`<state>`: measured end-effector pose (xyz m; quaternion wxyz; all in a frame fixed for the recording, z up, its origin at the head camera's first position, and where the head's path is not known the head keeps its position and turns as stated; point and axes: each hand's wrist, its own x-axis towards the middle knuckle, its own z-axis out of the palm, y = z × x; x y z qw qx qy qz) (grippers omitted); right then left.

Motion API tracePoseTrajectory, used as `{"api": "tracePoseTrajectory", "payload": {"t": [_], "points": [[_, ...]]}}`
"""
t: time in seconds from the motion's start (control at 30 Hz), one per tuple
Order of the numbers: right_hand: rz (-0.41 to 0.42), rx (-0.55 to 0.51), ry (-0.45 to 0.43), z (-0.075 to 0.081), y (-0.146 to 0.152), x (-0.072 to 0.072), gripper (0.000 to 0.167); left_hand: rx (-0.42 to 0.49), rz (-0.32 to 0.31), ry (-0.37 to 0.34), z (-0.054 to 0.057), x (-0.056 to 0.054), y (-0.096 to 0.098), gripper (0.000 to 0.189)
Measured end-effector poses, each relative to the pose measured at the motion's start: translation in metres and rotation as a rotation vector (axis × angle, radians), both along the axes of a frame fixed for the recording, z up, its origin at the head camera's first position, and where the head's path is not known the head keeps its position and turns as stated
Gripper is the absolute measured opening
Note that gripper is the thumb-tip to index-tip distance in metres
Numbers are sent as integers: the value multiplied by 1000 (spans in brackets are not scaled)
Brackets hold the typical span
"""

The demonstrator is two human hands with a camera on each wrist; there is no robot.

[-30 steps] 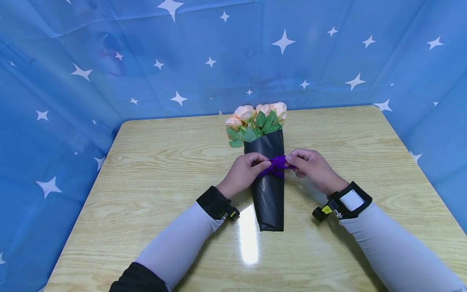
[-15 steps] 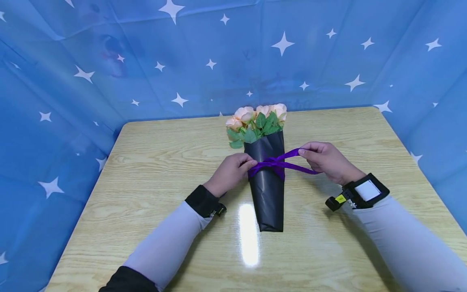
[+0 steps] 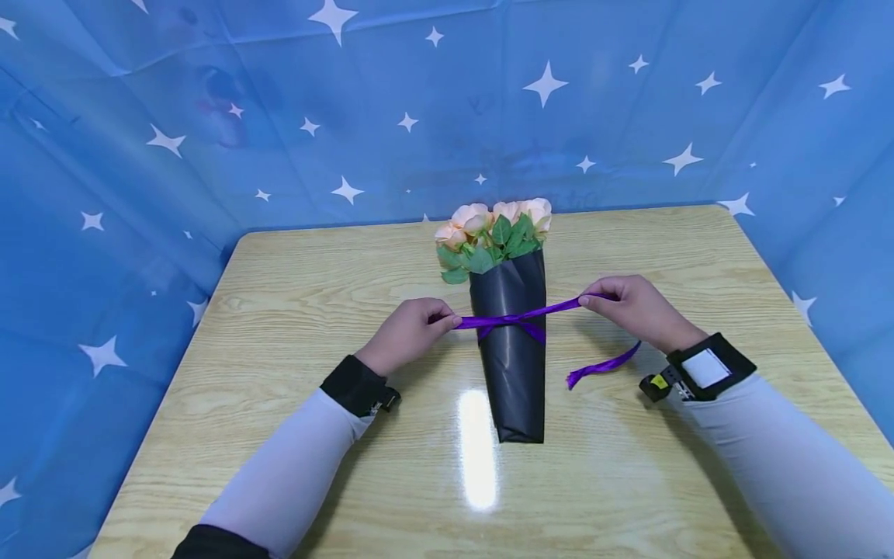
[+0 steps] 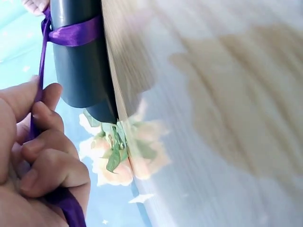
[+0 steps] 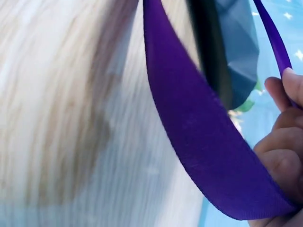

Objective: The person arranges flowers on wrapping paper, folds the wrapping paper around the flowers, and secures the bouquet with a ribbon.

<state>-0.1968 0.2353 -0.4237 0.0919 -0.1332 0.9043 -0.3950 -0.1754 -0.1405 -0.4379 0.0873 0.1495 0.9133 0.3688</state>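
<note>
A bouquet of peach roses (image 3: 471,219) with green leaves lies on the table in a black wrapper (image 3: 513,380). Around the wrapper's middle runs a purple ribbon (image 3: 489,321), crossed at the front. My left hand (image 3: 407,334) pinches one ribbon end left of the bouquet; in the left wrist view its fingers (image 4: 52,156) curl round the strip. On the other side my right hand (image 3: 639,310) pinches the other end, and both lengths look stretched. From the right hand a loose ribbon tail (image 3: 604,366) hangs down to the table; the right wrist view shows this tail (image 5: 194,123) large.
The bouquet lies near the middle of a wood-grain table (image 3: 300,373). Behind the table's far edge hangs a blue cloth (image 3: 447,101) with white stars. A bright light reflection (image 3: 477,450) shows on the tabletop left of the wrapper's lower end.
Both hands have moved apart from the wrapper's middle, the left one leftward and the right one rightward. Loose loops have drawn into a tight crossing, and a tail now hangs at the right.
</note>
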Motion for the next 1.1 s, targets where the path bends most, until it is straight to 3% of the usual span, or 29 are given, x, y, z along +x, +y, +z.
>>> {"api": "tracePoseTrajectory", "payload": {"t": [0.23, 0.4, 0.7, 1.1], "points": [[26, 123, -31, -9, 10, 0, 29, -93, -30, -18, -5, 3, -8, 26], [60, 106, -67, -16, 22, 2, 30, -97, -14, -44, -4, 8, -13, 26], [35, 161, -74, -26, 41, 5, 30, -103, -10, -84, -3, 13, -21, 28], [51, 222, -118, -25, 52, 7, 31, -168, -38, -34, -4, 9, -36, 29]]}}
